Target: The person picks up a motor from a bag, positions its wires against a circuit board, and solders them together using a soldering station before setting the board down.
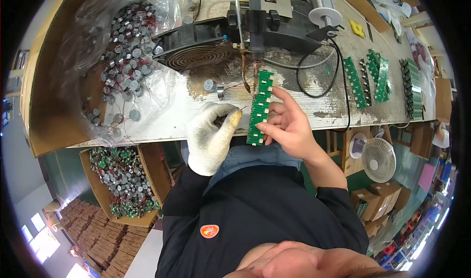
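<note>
My right hand [287,123] is bare and grips a long green circuit board strip [260,109] near its lower end, thumb in front and fingers behind. The strip stands almost upright, its top just under the soldering machine's tip [255,64]. My left hand [211,136], in a white work glove with a stained thumb, is closed just left of the strip. A thin wire [243,108] pokes out at its fingertips; something dark in its palm is mostly hidden. Beyond it, small round silver motors [209,85] lie on the table, with red wires running toward the strip.
A clear plastic bag [169,82] of wired motors [132,57] lies in a cardboard box at left. Behind my hands stand a black fan [196,52] and a solder wire spool [324,6]. Black cable [299,77] loops at right, near more green strips [354,82].
</note>
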Tool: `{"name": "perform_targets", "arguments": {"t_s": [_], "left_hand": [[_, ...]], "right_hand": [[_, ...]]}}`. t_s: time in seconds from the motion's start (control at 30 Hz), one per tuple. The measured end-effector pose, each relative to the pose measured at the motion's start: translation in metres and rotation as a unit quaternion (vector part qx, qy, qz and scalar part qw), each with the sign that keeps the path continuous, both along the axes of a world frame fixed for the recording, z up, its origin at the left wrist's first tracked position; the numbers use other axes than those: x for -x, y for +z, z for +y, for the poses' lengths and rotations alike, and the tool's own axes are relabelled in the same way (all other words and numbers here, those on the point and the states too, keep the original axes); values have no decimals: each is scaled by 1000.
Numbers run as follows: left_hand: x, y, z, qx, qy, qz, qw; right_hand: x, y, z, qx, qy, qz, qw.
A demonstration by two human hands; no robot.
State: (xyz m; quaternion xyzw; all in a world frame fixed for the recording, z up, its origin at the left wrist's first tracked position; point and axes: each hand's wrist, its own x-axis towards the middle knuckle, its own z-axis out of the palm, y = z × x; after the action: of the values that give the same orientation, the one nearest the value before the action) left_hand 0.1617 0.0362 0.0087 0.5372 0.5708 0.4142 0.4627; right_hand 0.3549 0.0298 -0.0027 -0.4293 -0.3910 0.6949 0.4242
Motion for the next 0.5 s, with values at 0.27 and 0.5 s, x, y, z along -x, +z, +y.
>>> {"name": "perform_targets", "arguments": {"t_s": [0.27,0.5], "left_hand": [[-10,0,0,80,5,-147,986],[-7,-3,4,139,17,-210,968]], "right_hand": [[0,3,2,-1,13,23,1000],[1,2,1,-5,8,24,1000]]}}
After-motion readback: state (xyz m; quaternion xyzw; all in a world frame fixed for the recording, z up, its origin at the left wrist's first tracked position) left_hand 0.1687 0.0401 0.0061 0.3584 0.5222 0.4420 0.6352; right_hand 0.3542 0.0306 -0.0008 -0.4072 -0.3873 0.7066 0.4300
